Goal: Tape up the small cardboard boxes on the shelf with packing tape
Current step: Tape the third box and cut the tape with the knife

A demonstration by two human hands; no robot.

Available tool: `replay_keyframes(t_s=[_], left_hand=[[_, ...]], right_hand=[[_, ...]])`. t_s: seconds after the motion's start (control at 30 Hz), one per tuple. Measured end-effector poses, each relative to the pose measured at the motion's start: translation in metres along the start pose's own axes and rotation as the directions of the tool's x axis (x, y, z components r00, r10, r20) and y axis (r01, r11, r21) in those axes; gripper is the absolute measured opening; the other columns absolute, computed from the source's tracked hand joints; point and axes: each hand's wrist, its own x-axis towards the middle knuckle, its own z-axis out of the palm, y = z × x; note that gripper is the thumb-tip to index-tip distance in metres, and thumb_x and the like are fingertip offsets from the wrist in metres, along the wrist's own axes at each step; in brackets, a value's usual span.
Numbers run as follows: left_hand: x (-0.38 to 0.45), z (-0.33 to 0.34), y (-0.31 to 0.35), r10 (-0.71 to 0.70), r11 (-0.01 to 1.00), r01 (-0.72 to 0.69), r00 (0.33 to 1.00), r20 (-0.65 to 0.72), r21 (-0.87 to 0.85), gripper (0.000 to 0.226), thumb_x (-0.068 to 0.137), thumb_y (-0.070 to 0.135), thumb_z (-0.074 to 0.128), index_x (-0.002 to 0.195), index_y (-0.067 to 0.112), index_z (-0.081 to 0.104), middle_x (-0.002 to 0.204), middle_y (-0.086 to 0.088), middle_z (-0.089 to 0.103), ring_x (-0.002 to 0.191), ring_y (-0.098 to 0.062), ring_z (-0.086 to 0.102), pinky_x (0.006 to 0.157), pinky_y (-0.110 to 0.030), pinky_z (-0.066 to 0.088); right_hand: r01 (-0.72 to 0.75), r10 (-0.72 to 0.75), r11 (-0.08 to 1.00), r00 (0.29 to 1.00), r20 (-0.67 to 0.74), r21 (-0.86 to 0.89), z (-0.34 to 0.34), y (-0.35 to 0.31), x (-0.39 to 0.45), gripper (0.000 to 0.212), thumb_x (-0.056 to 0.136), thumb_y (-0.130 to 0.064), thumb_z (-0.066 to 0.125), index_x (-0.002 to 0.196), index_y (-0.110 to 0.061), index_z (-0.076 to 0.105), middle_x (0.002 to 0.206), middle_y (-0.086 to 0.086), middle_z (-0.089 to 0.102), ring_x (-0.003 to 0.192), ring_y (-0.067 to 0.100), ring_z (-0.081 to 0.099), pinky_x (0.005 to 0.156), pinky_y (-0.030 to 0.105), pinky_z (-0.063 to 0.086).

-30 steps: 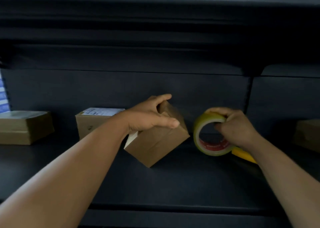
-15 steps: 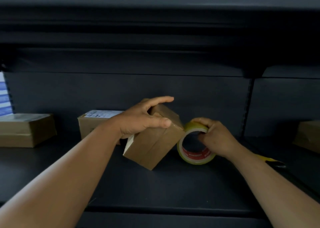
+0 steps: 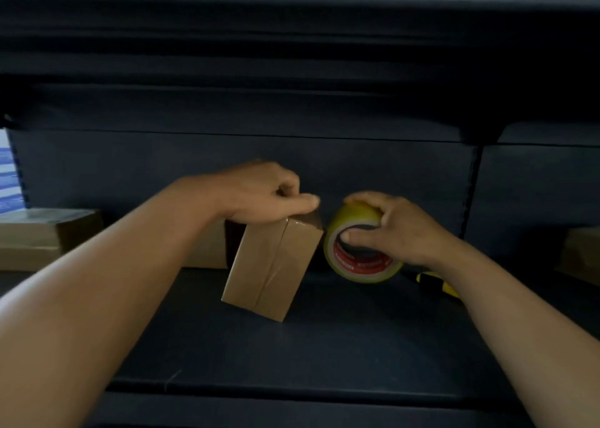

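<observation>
A small brown cardboard box (image 3: 271,268) stands tilted on the dark shelf (image 3: 292,356), a glossy strip of tape running down its front face. My left hand (image 3: 259,197) sits on the box's top edge, its thumb stretched along the edge and its fingers curled over the top. Right beside the box is a yellow roll of packing tape (image 3: 360,249) with a red inner core. My right hand (image 3: 393,229) grips the roll, thumb inside the core and fingers over the outer rim. The roll is close against the box's top right corner.
Another brown box (image 3: 207,249) stands behind my left wrist, mostly hidden. A flatter box (image 3: 45,236) lies at far left, one more (image 3: 581,255) at far right. A yellow and black tool (image 3: 436,283) lies under my right wrist. The upper shelf hangs low overhead.
The box has been turned more upright, showing a taped face. My left hand shifted from a spread hold to its top edge. My right hand keeps the roll beside the box.
</observation>
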Motion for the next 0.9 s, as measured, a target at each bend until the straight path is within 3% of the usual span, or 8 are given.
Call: replay_keyframes(t_s=[0.1, 0.23, 0.33, 0.4, 0.47, 0.53, 0.7, 0.9], left_hand=[[0.016, -0.007, 0.014, -0.058, 0.973, 0.053, 0.998, 0.017, 0.225, 0.061, 0.091, 0.066, 0.022, 0.068, 0.017, 0.051, 0.069, 0.0, 0.049, 0.063, -0.012, 0.048, 0.058, -0.029, 0.036], [0.034, 0.001, 0.015, -0.098, 0.916, 0.047, 0.989, 0.108, 0.398, 0.045, 0.095, 0.056, 0.036, 0.086, 0.016, 0.054, 0.08, 0.002, 0.051, 0.072, -0.012, 0.05, 0.057, -0.028, 0.038], [0.037, 0.01, 0.008, -0.036, 0.998, 0.029, 0.988, 0.15, 0.049, 0.016, 0.097, 0.032, 0.047, 0.109, 0.022, 0.052, 0.102, 0.003, 0.055, 0.084, -0.01, 0.052, 0.068, -0.026, 0.043], [0.033, 0.012, 0.008, -0.012, 0.984, 0.043, 0.985, 0.175, -0.173, 0.03, 0.097, 0.02, 0.048, 0.127, 0.025, 0.048, 0.11, 0.007, 0.057, 0.097, -0.008, 0.056, 0.082, -0.026, 0.047], [0.035, 0.012, 0.006, -0.014, 0.977, 0.059, 0.976, 0.216, -0.205, 0.038, 0.097, 0.019, 0.047, 0.134, 0.027, 0.047, 0.123, 0.006, 0.057, 0.111, -0.011, 0.055, 0.099, -0.032, 0.044], [0.035, 0.012, 0.007, -0.029, 0.979, 0.079, 0.967, 0.253, -0.19, 0.038, 0.097, 0.022, 0.045, 0.134, 0.029, 0.047, 0.129, 0.005, 0.055, 0.116, -0.013, 0.052, 0.104, -0.035, 0.04], [0.024, 0.016, -0.001, -0.067, 0.943, 0.134, 0.973, 0.222, -0.305, 0.038, 0.1, 0.015, 0.04, 0.135, 0.026, 0.049, 0.12, 0.004, 0.056, 0.111, -0.009, 0.052, 0.094, -0.02, 0.039], [0.017, 0.015, -0.002, -0.069, 0.944, 0.123, 0.981, 0.179, -0.305, 0.044, 0.099, 0.042, 0.041, 0.142, 0.032, 0.039, 0.129, 0.005, 0.054, 0.115, -0.008, 0.049, 0.095, -0.02, 0.036]], right_hand=[[0.026, -0.026, 1.0, 0.999, 0.033, 0.002, 0.001, -0.009, 0.003, 0.065, 0.07, -0.058, 0.069, 0.129, -0.041, 0.047, 0.119, -0.012, 0.056, 0.108, 0.009, 0.056, 0.091, 0.027, 0.047], [0.086, -0.086, 0.996, 0.996, 0.001, -0.005, 0.007, -0.017, 0.009, 0.073, 0.075, -0.072, 0.034, 0.134, -0.033, 0.048, 0.136, -0.009, 0.049, 0.119, 0.006, 0.045, 0.093, 0.021, 0.035], [0.099, -0.096, 0.995, 0.993, -0.068, 0.029, 0.005, -0.015, 0.012, 0.057, 0.092, -0.059, 0.025, 0.127, -0.029, 0.057, 0.132, -0.007, 0.055, 0.121, 0.01, 0.048, 0.094, 0.022, 0.035], [0.109, -0.107, 0.994, 0.991, -0.077, 0.031, 0.005, -0.014, 0.013, 0.046, 0.097, -0.05, 0.029, 0.122, -0.029, 0.06, 0.125, -0.01, 0.058, 0.117, 0.01, 0.051, 0.093, 0.023, 0.038], [0.124, -0.121, 0.992, 0.987, -0.11, 0.025, 0.004, -0.012, 0.014, 0.029, 0.098, -0.04, 0.036, 0.109, -0.031, 0.061, 0.112, -0.012, 0.061, 0.106, 0.009, 0.055, 0.086, 0.026, 0.042], [0.134, -0.128, 0.991, 0.98, -0.151, 0.028, 0.002, -0.012, 0.015, 0.017, 0.095, -0.035, 0.042, 0.092, -0.032, 0.059, 0.095, -0.011, 0.063, 0.091, 0.009, 0.057, 0.074, 0.026, 0.045], [0.151, -0.156, 0.988, 0.976, -0.152, -0.044, 0.007, -0.013, 0.018, 0.015, 0.089, -0.032, 0.049, 0.088, -0.023, 0.061, 0.087, -0.008, 0.063, 0.079, 0.004, 0.056, 0.062, 0.02, 0.039], [0.156, -0.159, 0.987, 0.979, -0.124, -0.035, 0.003, -0.02, 0.025, 0.011, 0.089, -0.03, 0.051, 0.089, -0.027, 0.062, 0.089, -0.012, 0.062, 0.083, 0.003, 0.055, 0.065, 0.019, 0.041]])
